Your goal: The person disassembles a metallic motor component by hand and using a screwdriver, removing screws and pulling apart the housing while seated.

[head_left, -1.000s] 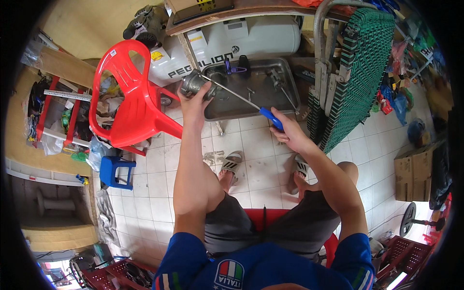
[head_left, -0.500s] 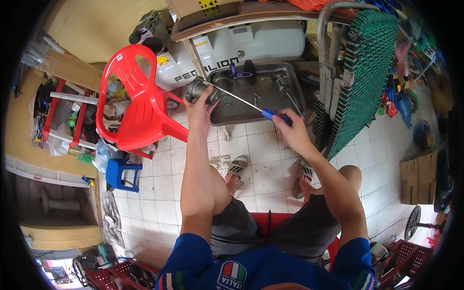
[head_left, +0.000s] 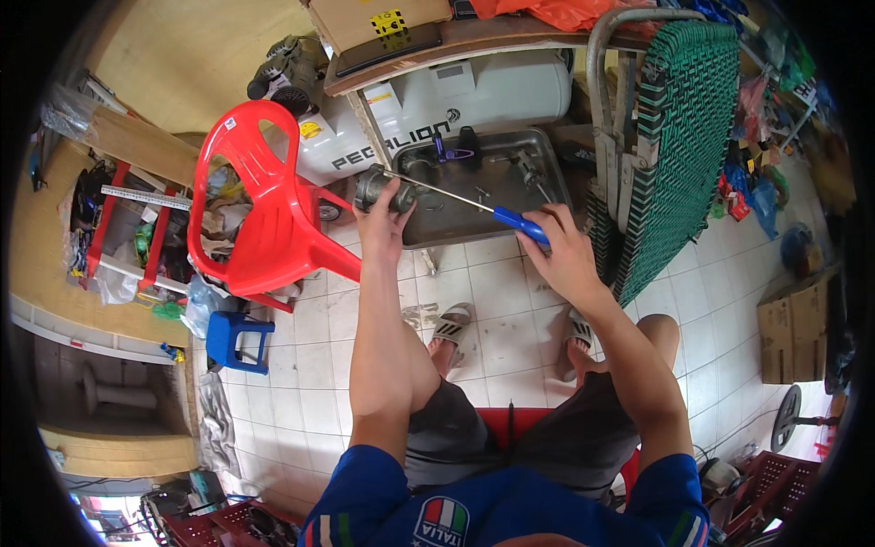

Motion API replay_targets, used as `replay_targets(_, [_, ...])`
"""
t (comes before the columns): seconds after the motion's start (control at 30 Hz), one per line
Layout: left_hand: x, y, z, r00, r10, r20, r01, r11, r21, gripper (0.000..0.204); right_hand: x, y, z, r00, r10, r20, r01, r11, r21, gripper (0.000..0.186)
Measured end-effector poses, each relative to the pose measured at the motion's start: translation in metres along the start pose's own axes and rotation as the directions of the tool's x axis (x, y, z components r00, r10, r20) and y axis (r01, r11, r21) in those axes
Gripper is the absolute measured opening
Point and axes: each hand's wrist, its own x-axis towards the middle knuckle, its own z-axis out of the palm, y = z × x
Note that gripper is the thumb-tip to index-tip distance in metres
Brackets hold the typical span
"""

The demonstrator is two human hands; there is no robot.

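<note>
White tiled floor [head_left: 510,292] underfoot, in a crowded workshop room; sandalled feet planted below both hands. Left hand [head_left: 383,214] raised and clenched around a round grey metal motor part [head_left: 375,187], held up just in front of the shallow stainless steel tray [head_left: 538,178]. Right hand [head_left: 561,255] wrapped around the blue handle of a long thin-shafted screwdriver [head_left: 474,202], shaft slanting up and leftward across the tray's near edge, tip reaching the metal part at the left hand. Both hands near each other, joined by the tool.

Beyond the hands, inside the tray: small loose metal pieces and a purple-handled tool, too small to tell apart. Behind the tray, a white cylindrical air compressor tank [head_left: 483,96] lying under a wooden shelf. Just left of the left hand, a red plastic chair [head_left: 273,219] tipped at an angle, cluttered with scraps; below it a small blue plastic stool [head_left: 239,339]. Right of the right hand, a folded green woven cot with grey metal frame [head_left: 679,137], standing close beside the tray.
</note>
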Motion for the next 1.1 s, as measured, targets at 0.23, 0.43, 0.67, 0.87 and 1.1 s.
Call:
replay_targets(0.23, [0.000, -0.008, 0.005, 0.994, 0.102, 0.040, -0.108, 0.978, 0.176, 0.056, -0.009, 0.021, 0.014, 0.424, 0.572, 0.702, -0.866, 0.028, 0.500, 0.025])
replay_targets(0.43, [0.006, -0.009, 0.009, 0.996, 0.054, 0.076, -0.057, 0.997, 0.045, 0.085, -0.015, 0.018, 0.011, 0.836, 0.418, 0.355, -0.547, 0.676, 0.493, 0.029])
replay_targets(0.67, [0.002, -0.005, 0.007, 0.998, 0.026, 0.056, -0.024, 0.999, -0.030, 0.081, 0.012, -0.013, -0.023, 1.000, -0.014, 0.023, 0.014, 1.000, 0.022, 0.029])
replay_targets(0.87, [0.006, -0.011, 0.012, 0.994, 0.089, 0.055, -0.093, 0.994, 0.061, 0.085, -0.004, 0.002, 0.011, 0.635, 0.645, 0.425, -0.755, 0.400, 0.521, 0.038])
replay_targets(1.1, [0.008, -0.004, 0.004, 0.995, 0.085, 0.056, -0.087, 0.996, 0.035, 0.085, -0.017, 0.003, 0.013, 0.837, 0.435, 0.333, -0.530, 0.797, 0.290, 0.033])
